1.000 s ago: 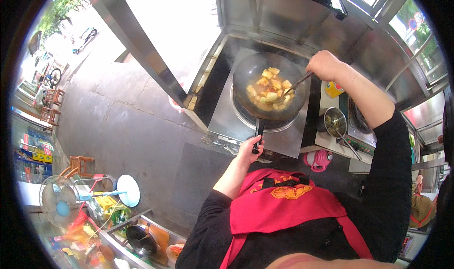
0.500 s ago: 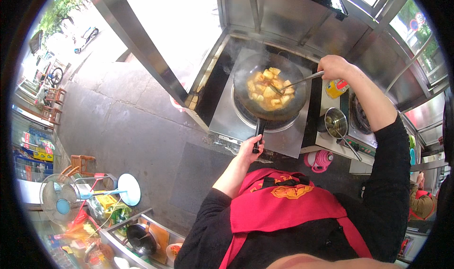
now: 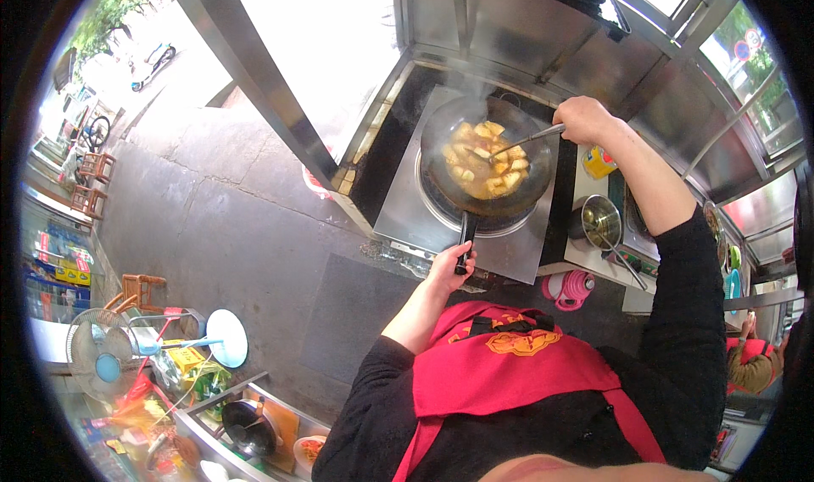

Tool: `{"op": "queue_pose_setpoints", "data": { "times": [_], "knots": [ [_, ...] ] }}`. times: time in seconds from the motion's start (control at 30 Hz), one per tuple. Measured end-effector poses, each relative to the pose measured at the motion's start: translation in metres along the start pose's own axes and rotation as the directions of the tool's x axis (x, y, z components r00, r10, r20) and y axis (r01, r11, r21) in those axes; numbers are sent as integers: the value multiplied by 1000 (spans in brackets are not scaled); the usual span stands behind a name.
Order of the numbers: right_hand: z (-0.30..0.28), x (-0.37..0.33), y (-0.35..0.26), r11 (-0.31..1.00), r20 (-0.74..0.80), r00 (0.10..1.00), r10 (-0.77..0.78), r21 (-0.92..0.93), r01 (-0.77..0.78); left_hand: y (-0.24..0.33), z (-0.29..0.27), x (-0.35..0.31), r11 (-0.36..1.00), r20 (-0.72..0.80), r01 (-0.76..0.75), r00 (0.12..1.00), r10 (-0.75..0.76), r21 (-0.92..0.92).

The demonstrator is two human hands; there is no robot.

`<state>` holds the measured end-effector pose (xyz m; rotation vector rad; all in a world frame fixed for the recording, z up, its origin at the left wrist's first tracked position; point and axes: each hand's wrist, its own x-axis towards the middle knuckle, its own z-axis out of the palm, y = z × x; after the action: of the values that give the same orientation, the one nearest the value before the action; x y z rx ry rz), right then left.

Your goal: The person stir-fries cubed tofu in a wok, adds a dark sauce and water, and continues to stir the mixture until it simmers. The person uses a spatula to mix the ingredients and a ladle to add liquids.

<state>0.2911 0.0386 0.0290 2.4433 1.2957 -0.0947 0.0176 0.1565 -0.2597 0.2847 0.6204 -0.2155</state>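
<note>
A dark wok [image 3: 441, 177] sits on the steel-topped stove, steam rising from it. In it, several golden chunks [image 3: 510, 179] lie in a thin brown sauce. My left hand [image 3: 449, 267] is closed around the wok's black handle [image 3: 468, 228], on the near side. From the right, my right hand [image 3: 583, 119] grips a long-handled metal utensil [image 3: 536, 137] above the wok's right rim. The utensil slants down to the left, and its working end is among the chunks, too hidden to tell its shape.
Right of the stove stand a yellow container [image 3: 599, 163] and a metal pot [image 3: 600, 217] with a long handle sticking out. A pink jug [image 3: 569, 289] is below the counter. Behind at left are a fan [image 3: 103, 355] and a cart [image 3: 254, 378]. Another person [image 3: 753, 359] is at far right.
My right hand has moved slightly left, and the utensil's end has shifted left among the chunks, some of which have moved. My left hand keeps its hold on the wok handle.
</note>
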Motion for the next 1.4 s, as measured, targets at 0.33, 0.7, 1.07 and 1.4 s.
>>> {"op": "queue_pose_setpoints", "data": {
  "times": [0.33, 0.7, 1.07, 1.4],
  "knots": [
    [-15, -12, 36, 916, 160, 966, 203, 318, -245, 1, -5, 4, 1000, 7, 27, 1000, -27, -15],
    [26, -14, 28, 573, 525, 799, 293, 573, -586, 2, 1, -1, 1000, 1, 23, 1000, -23, 10],
    [44, -26, 11, 964, 137, 973, 185, 169, -207, 2, -1, 1, 1000, 11, 24, 1000, -24, 8],
    [19, -16, 21, 979, 194, 980, 47, 186, -83, 1, -4, 4, 1000, 22, 31, 999, -31, 2]
  ]
}}
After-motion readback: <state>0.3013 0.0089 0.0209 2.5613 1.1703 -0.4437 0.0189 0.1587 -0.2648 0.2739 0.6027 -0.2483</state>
